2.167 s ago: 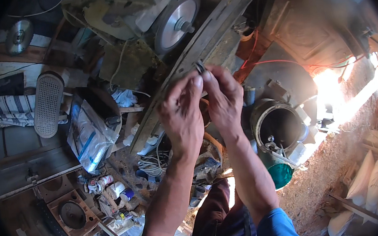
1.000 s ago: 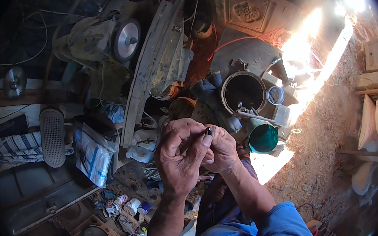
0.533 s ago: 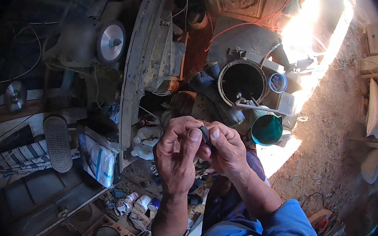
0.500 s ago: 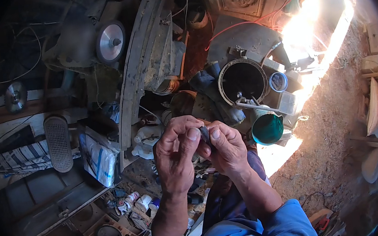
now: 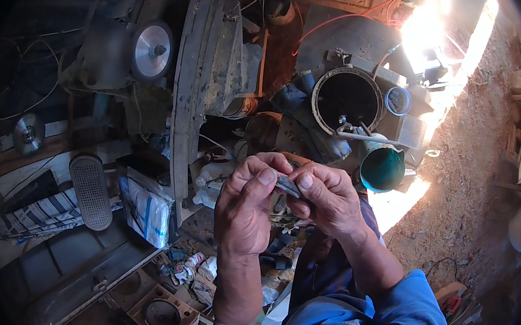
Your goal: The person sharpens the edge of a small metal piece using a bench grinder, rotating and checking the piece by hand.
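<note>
In the head view, the person in front of me has both hands raised at mid-scene, thumbs nearly meeting over a small, dark, flattish piece (image 5: 289,188). The left hand (image 5: 243,202) pinches its far-left end between thumb and curled forefinger; the right hand (image 5: 327,200) grips its near-right part with the thumb laid along it. The piece slants between the thumbs, and the fingers hide some of it, so I can't make out its full shape. Blue sleeves (image 5: 406,302) cover the upper arms.

Just beyond the left hand I see a whitish plastic jug (image 5: 212,179). Far and to the right of the hands stands a round drum (image 5: 345,69), dark inside, with a metal rod (image 5: 368,138) by its near rim. A green container (image 5: 394,182) sits near the right hand, its mouth facing up.

Over on the far left, a metal disc with a dark rim (image 5: 152,50) is mounted beside a long grey beam (image 5: 192,75). Nearer on the left are an oval perforated plate (image 5: 91,191), a striped cloth (image 5: 46,215) and a clear plastic bag (image 5: 146,214). Sunlight falls across the brown ground (image 5: 458,193) to the right.
</note>
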`<state>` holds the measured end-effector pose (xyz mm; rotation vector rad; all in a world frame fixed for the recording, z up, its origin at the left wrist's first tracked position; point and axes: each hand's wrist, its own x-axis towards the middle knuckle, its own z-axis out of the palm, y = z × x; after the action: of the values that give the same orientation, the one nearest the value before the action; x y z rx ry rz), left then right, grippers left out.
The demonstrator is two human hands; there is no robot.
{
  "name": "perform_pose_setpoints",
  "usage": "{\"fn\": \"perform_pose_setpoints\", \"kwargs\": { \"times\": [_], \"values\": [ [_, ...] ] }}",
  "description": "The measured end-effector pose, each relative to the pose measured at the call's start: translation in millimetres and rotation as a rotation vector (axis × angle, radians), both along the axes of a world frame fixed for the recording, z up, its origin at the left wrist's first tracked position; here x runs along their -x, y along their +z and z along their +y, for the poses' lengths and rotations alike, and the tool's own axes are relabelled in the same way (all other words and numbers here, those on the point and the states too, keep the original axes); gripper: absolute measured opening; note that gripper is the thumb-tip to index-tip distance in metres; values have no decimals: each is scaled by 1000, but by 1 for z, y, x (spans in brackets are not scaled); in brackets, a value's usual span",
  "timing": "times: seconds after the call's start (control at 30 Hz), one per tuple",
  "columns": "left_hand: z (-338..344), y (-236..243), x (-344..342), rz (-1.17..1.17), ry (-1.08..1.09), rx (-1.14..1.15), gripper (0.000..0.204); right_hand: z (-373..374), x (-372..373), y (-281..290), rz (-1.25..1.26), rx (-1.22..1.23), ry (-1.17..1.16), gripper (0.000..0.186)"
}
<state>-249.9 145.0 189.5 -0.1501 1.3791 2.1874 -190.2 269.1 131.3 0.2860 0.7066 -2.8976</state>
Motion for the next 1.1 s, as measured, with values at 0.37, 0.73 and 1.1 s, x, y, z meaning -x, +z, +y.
{"fn": "perform_pose_setpoints", "kwargs": {
  "times": [0.37,0.73,1.1],
  "values": [
    [-9,-5,5,-158,-47,-107,10,3,3,0,-39,-12,77,31],
    [-26,-13,12,-187,-140,-188,16,3,10,0,2,-61,142,28],
    [-39,-25,7,-167,-214,-219,24,9,13,-10,15,-82,299,32]
  ]
}}
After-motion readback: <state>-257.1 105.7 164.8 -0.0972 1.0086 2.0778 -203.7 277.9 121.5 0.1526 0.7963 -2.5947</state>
